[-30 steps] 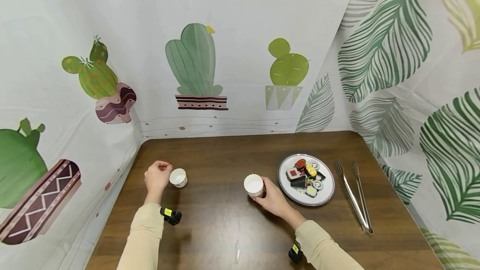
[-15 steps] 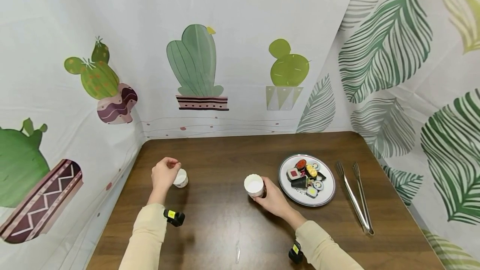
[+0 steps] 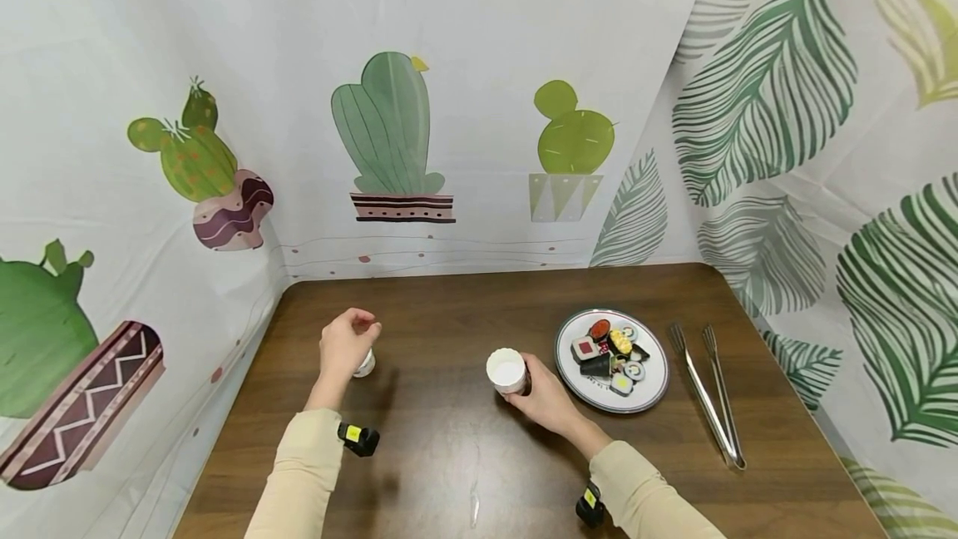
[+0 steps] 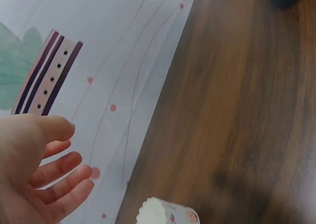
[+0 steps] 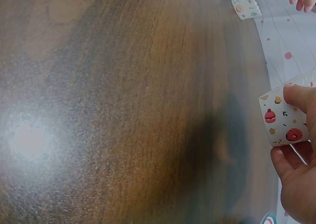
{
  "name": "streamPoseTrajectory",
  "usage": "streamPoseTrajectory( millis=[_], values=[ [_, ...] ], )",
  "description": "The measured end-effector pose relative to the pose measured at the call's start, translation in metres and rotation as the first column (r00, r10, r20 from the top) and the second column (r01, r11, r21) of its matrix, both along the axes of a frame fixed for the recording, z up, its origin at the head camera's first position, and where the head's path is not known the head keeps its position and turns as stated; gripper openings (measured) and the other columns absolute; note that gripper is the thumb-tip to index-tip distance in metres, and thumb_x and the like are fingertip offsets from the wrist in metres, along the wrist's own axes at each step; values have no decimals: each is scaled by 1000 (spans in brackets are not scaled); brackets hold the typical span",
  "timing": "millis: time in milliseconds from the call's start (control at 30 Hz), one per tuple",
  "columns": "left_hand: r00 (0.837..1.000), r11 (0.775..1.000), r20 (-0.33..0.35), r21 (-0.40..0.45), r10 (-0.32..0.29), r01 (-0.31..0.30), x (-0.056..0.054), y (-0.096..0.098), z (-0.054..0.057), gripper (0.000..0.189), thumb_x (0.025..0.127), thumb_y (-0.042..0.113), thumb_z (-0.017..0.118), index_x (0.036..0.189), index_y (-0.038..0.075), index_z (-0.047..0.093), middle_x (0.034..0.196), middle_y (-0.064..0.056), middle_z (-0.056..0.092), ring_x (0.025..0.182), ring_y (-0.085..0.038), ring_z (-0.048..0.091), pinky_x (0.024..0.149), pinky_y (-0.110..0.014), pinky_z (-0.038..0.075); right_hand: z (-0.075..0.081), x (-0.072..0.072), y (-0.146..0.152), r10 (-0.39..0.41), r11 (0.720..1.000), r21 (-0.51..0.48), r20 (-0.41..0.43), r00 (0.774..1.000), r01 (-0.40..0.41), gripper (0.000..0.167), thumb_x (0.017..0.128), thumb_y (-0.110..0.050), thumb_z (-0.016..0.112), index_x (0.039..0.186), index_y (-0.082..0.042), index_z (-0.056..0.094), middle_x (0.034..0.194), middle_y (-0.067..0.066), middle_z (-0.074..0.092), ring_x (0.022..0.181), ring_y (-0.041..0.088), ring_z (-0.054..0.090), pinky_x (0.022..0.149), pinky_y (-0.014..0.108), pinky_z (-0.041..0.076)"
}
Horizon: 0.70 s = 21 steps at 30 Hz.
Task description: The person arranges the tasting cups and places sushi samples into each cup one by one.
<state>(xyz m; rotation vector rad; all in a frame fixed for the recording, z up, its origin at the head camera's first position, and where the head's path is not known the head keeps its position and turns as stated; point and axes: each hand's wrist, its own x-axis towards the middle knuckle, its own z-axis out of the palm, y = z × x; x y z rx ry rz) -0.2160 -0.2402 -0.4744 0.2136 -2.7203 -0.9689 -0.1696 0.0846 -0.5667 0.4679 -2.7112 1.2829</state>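
Observation:
My right hand [image 3: 550, 398] grips a small white paper baking cup [image 3: 506, 370] with a scalloped rim, thumb on one side and fingers on the other. In the right wrist view that cup [image 5: 284, 118] shows a printed pattern of red and yellow motifs and is held above the table. My left hand [image 3: 348, 348] hovers at the left, and its relaxed fingers [image 4: 64, 182] hold nothing. A second scalloped cup [image 3: 365, 366] stands on the table below it, mostly hidden by the hand in the head view. The left wrist view shows this cup [image 4: 170, 213] apart from the hand.
On the right of the brown wooden table [image 3: 449, 456] lies a round plate [image 3: 651, 385] with several toy-like sushi pieces [image 3: 599, 364]. Beyond it are metal tongs [image 3: 711, 398], spread apart. A printed cloth [image 3: 479, 106] hangs behind the table.
My left hand has moved right and slightly up, passing over the left cup, which stays standing on the table. The right hand holds its cup in the same place.

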Motion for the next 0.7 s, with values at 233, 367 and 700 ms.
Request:
streamPoseTrajectory(
  millis=[233, 367, 700],
  values=[
    [998, 998, 8, -14, -63, 63, 4, 21, 1, 18, 81, 24, 67, 94, 11, 66, 90, -4, 69, 78, -20, 64, 72, -41, 46, 2, 1, -2, -1, 1000, -5, 12, 1000, 1, 64, 65, -13, 81, 119, -1, 49, 113, 14, 59, 106, 27, 57, 91, 43, 44],
    [996, 996, -14, -12, -92, 92, 5, 31, -5, 16, 79, 21, 69, 91, 12, 67, 86, -3, 69, 75, -18, 63, 66, -36, 47, 3, 0, -5, -2, 1000, -6, 27, 1000, 2, 64, 65, -13, 81, 120, -1, 49, 114, 12, 59, 106, 26, 57, 91, 42, 44],
    [985, 985, -28, 4, -173, 173, 7, 59, -15, 14, 77, 19, 71, 88, 12, 67, 83, -1, 68, 74, -16, 63, 69, -35, 48, 7, 1, -9, 14, 1000, 1, 26, 1000, -14, 64, 66, -14, 81, 119, -1, 49, 114, 13, 59, 106, 26, 57, 91, 42, 45]
  ],
)
